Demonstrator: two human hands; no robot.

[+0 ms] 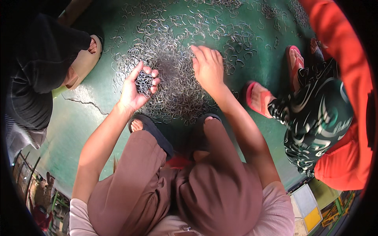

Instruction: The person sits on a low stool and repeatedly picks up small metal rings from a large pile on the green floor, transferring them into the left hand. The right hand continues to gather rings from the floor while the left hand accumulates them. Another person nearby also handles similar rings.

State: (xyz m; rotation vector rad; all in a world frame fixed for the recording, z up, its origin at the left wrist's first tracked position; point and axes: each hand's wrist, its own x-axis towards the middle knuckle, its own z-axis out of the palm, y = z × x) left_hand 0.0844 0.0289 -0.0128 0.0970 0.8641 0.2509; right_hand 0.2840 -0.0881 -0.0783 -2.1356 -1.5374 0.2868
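Bent metal wire rings (179, 100), many of them C-shaped, lie in a broad pile on the green floor. Palm up at the pile's left side, my left hand (136, 88) has its fingers curled round a clump of these wire rings (144, 83). My right hand (209, 70) is palm down over the right part of the pile. Its thumb and forefinger stand apart, and no ring shows between them. The undersides of the right fingers are hidden, so contact with the rings below cannot be told.
My sandalled feet (151, 131) are at the pile's near edge. A person in dark trousers and a beige sandal (87, 61) is at the left. Another with red sandals (260, 98) sits close at the right. More rings (271, 11) lie scattered farther off. The floor has a crack (84, 102).
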